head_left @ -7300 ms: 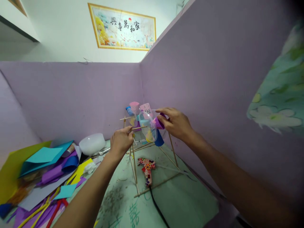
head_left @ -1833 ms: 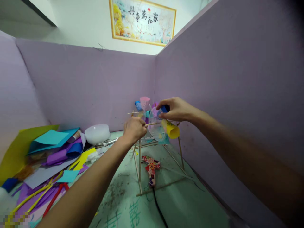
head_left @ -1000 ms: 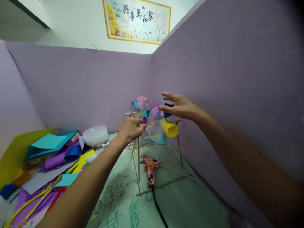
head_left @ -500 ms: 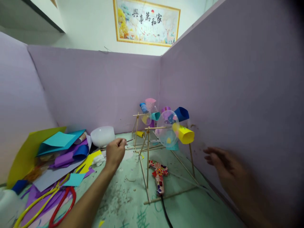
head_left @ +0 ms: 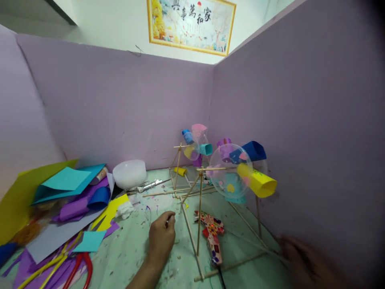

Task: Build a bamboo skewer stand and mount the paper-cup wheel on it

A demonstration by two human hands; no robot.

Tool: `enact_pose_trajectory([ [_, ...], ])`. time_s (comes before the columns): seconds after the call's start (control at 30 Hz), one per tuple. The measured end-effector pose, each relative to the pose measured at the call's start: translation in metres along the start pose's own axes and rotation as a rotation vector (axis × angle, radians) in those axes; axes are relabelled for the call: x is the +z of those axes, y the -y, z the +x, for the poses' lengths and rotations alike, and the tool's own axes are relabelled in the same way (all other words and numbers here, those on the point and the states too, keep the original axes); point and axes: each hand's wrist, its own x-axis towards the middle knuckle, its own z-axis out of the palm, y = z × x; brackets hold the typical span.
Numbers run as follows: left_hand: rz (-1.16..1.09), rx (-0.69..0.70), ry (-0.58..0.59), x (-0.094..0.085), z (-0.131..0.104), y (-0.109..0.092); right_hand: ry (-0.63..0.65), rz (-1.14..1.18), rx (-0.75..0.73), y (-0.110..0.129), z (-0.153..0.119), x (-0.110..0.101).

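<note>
A wheel of clear plastic discs (head_left: 230, 170) with coloured paper cups around it sits on a frame of thin wooden sticks (head_left: 199, 216). My left hand (head_left: 162, 237) is closed just left of the frame, its fingers curled together; what it holds, if anything, is hidden. My right hand (head_left: 303, 261), dark and blurred, is by the frame's right base corner, and its fingers are hard to make out. Between the frame's legs lies a flower-patterned glue gun (head_left: 213, 230) with a black cord. A smaller, similar wheel (head_left: 191, 151) stands behind on its own sticks.
Coloured paper sheets (head_left: 81, 200) and scissors with red handles (head_left: 86, 269) are heaped at the left. A white bowl (head_left: 129, 174) rests near the back panel (head_left: 120, 108). Loose sticks lie behind the front frame. A purple panel (head_left: 300, 120) rises along the right.
My left hand has moved down and right, nearer the frame. My right hand has lowered toward the frame's right base corner. The view has shifted, and the front wheel appears larger.
</note>
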Motion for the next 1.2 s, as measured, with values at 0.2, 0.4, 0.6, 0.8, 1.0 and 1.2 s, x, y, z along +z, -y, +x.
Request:
enact_pose_trajectory([
  [0.2,-0.034,-0.1,0.06,-0.003,0.004,0.005,-0.005,-0.024,-0.122,-0.007,0.006,0.007],
  [0.4,-0.115,-0.278,0.098,-0.007,0.011,0.0,-0.044,-0.041,-0.133,0.01,0.006,0.008],
  [0.6,-0.135,-0.259,0.073,-0.004,0.012,0.011,-0.051,0.059,-0.126,0.017,0.005,0.006],
  [0.8,-0.151,-0.289,-0.102,-0.017,0.01,-0.011,-0.024,0.262,-0.075,0.018,0.004,0.007],
  [1.0,-0.104,-0.105,-0.349,-0.052,0.012,-0.094,-0.017,0.544,0.004,0.058,0.034,-0.004],
  [1.2,0.149,0.154,-0.199,-0.051,0.021,-0.166,-0.068,0.614,-0.348,0.138,0.079,-0.065],
])
